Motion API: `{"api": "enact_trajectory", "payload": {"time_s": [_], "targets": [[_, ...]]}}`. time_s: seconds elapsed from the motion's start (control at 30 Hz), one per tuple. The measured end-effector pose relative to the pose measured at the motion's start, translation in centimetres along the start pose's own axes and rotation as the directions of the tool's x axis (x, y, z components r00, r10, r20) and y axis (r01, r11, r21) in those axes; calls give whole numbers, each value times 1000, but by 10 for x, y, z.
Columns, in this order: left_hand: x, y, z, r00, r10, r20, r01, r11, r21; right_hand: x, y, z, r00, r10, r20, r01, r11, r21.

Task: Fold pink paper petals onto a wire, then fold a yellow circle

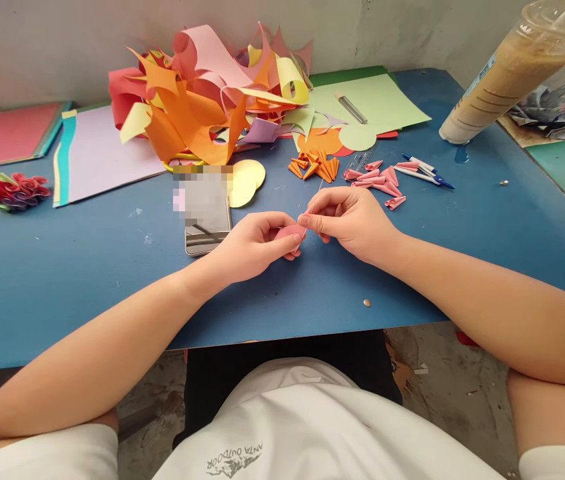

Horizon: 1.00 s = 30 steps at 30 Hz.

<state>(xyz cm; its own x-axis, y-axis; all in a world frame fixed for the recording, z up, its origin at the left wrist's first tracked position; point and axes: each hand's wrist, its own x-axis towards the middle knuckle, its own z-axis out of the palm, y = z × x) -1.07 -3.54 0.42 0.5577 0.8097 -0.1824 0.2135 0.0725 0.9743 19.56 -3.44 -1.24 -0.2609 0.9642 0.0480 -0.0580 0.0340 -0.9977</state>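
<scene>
Between my hands, above the blue table, is a piece of pink paper (290,231), partly hidden by my fingers. My left hand (257,243) is closed on it, thumb across the front. My right hand (350,217) pinches at its upper right edge, and a thin pale strip or stick seems to rise from those fingers; I cannot make out what it is. Just beyond lie orange paper cones (316,165) and pink paper cones (375,179) in small piles. Yellow paper circles (245,181) rest beside a phone (207,227), left of my hands.
A heap of cut paper scraps (197,100) stands at the back. Pens (425,171) lie right of the cones. A tall iced drink cup (507,73) stands at the back right. Paper flowers (11,192) sit far left, near lilac sheets (112,150). Green paper (387,100) holds a small tube (352,109).
</scene>
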Motion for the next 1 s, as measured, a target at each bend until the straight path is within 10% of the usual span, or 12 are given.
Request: {"api": "enact_trajectory", "payload": {"time_s": [0.43, 0.67, 1.0], "targets": [[0, -1, -5, 1000, -20, 11, 20, 998, -53, -2, 3, -2, 970, -201, 136, 220, 965, -144], [0, -4, -9, 995, 101, 27, -105, 967, 231, -5, 1, -1, 961, -182, 210, 214, 967, -140], [-3, -3, -1, 961, 216, -171, -174, 957, 231, -7, 6, 1, 969, -222, 106, 243, 930, -274]]}}
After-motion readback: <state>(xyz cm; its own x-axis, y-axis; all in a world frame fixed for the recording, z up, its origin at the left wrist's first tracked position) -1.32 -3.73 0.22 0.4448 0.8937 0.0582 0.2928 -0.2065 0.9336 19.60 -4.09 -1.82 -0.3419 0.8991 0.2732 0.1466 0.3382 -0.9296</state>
